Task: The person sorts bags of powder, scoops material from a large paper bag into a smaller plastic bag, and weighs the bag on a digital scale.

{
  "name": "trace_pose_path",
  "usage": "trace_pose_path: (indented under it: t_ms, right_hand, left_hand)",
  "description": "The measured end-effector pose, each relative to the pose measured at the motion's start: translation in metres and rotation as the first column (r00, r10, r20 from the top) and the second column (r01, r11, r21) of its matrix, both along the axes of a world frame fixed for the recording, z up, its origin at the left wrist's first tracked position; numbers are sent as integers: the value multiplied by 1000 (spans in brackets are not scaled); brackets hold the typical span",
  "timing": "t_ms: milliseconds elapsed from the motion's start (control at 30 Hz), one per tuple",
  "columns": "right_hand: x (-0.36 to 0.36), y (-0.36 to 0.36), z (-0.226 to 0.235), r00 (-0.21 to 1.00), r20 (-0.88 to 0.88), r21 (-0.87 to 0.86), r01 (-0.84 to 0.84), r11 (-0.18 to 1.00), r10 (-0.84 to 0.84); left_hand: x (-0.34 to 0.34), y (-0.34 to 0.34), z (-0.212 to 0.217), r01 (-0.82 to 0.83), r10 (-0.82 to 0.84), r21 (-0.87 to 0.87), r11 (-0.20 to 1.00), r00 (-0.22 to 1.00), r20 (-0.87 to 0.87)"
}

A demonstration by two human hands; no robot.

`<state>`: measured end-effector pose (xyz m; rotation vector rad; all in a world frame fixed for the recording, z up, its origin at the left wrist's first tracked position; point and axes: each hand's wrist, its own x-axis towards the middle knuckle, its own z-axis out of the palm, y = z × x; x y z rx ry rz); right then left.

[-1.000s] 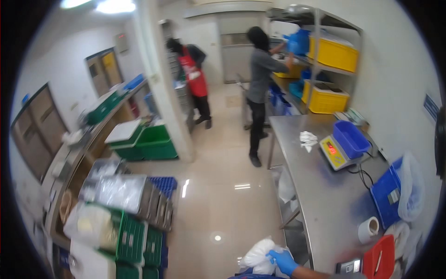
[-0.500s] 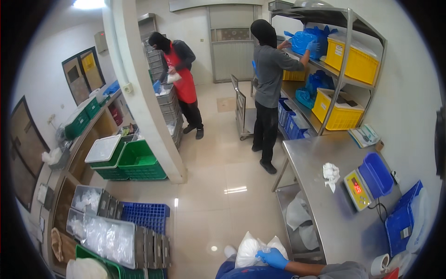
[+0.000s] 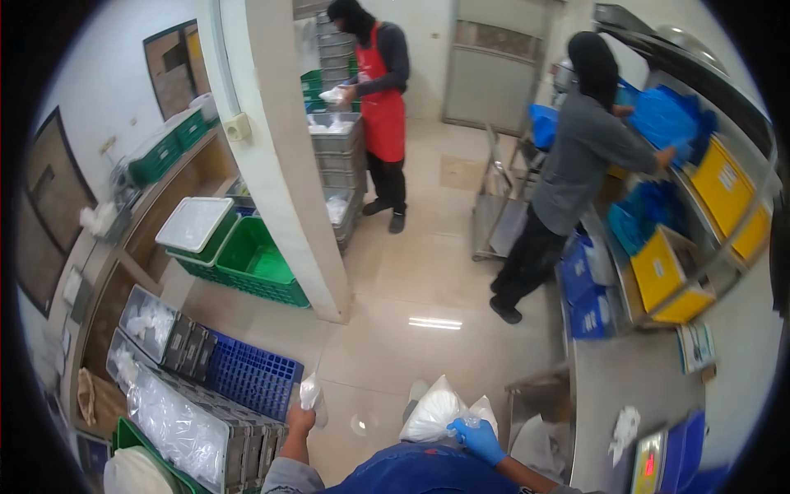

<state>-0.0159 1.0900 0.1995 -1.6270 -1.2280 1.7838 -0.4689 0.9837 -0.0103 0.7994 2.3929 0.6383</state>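
Clear plastic crinkles in both my hands: my bare left hand (image 3: 299, 421) pinches 1 small bag (image 3: 311, 393) above the blue crate (image 3: 251, 376)'s corner; my gloved right hand (image 3: 477, 440) clamps the big white bag (image 3: 434, 413)'s neck. I should grip firmly, keeping it upright.

At the bottom of the frame, the right hand (image 3: 480, 440) wears a blue glove; the left hand (image 3: 299, 421) is bare, with grey sleeves and a blue apron front.

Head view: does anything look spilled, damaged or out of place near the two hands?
Nothing stands out. The left hand holds a small clear bag and the gloved right hand grips a white filled bag; no spill shows on the floor.
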Motion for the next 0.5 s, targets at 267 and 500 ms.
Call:
trace_pose_path:
  t_ms: [267, 500]
  right_hand:
    - [-58, 270, 4, 989, -139, -37, 51, 998, -55]
    - [-103, 439, 11, 993, 56, 72, -103, 992, 99]
  left_hand:
    - [-2, 115, -33, -204, 318, -452, 868, 928, 193]
    - [35, 190, -43, 117, 56, -464, 878, 938, 342]
